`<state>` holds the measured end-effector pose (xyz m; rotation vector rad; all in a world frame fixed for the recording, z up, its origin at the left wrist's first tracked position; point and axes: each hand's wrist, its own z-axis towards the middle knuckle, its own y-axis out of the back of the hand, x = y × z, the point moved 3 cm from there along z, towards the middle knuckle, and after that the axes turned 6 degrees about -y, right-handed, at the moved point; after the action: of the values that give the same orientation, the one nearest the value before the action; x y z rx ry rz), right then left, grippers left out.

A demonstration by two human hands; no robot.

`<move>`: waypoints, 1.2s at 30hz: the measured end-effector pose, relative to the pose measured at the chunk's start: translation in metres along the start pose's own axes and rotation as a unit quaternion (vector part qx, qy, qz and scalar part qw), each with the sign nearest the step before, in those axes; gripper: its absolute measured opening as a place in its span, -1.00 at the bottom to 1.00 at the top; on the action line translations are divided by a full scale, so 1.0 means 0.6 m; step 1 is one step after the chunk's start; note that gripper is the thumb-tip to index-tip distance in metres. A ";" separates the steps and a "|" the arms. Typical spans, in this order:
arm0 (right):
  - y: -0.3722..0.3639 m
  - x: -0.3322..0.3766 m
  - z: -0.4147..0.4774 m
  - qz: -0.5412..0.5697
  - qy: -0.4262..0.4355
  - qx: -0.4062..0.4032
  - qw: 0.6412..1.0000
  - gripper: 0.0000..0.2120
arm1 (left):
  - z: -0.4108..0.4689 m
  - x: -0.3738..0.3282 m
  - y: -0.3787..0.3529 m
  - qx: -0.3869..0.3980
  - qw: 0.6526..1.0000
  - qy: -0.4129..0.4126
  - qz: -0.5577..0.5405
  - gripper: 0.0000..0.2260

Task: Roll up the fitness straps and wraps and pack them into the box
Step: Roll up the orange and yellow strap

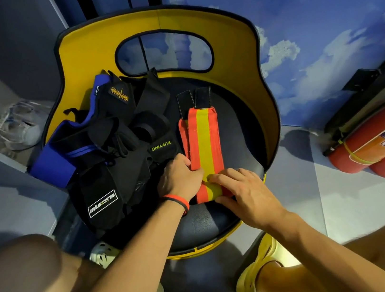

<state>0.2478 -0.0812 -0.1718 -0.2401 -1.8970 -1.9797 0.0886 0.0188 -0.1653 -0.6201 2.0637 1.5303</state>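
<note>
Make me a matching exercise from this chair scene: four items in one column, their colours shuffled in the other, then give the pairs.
Items:
1. striped wrap under both hands
2. XUEYING wrap
3. chair back
4. wristband on the left hand

Colours:
A. yellow with dark trim
B. black with green lettering
C. orange and black
D. orange with a yellow centre stripe

Pairs: 1-D, 2-B, 3-A, 4-C

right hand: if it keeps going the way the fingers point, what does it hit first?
The right hand points up-left across the near end of the orange-and-yellow wrap, so it would most likely meet the left hand first, then the pile of black straps. Depth is unclear.
</note>
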 end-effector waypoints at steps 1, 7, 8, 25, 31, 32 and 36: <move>0.000 0.001 0.000 0.010 0.002 0.001 1.000 -0.58 | 0.000 0.000 -0.002 -0.007 1.000 -0.009 0.005 -0.65; 0.004 -0.003 0.003 0.032 0.020 0.006 0.999 -0.57 | 0.015 -0.007 0.001 -0.023 0.999 0.002 -0.035 -0.64; 0.004 -0.004 0.002 0.028 0.020 0.007 0.999 -0.57 | 0.018 -0.008 0.004 -0.023 0.999 0.006 -0.038 -0.58; -0.004 0.012 -0.014 0.002 -0.019 -0.010 1.000 -0.54 | 0.066 -0.044 0.002 -0.040 0.999 -0.016 0.033 -0.64; -0.003 -0.001 0.005 0.020 -0.001 -0.007 1.000 -0.55 | 0.097 -0.037 0.006 -0.049 0.998 0.011 -0.048 -0.75; -0.001 -0.002 0.008 0.021 0.000 0.001 1.000 -0.54 | 0.098 -0.034 0.008 -0.047 0.997 0.013 -0.062 -0.76; 0.006 -0.006 0.019 0.018 -0.011 0.038 0.999 -0.50 | 0.103 -0.016 0.015 -0.057 0.994 0.009 -0.093 -0.81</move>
<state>0.2506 -0.0692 -0.1692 -0.2747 -1.9635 -1.8857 0.0980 0.0814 -0.1680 -0.8465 1.8834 1.5461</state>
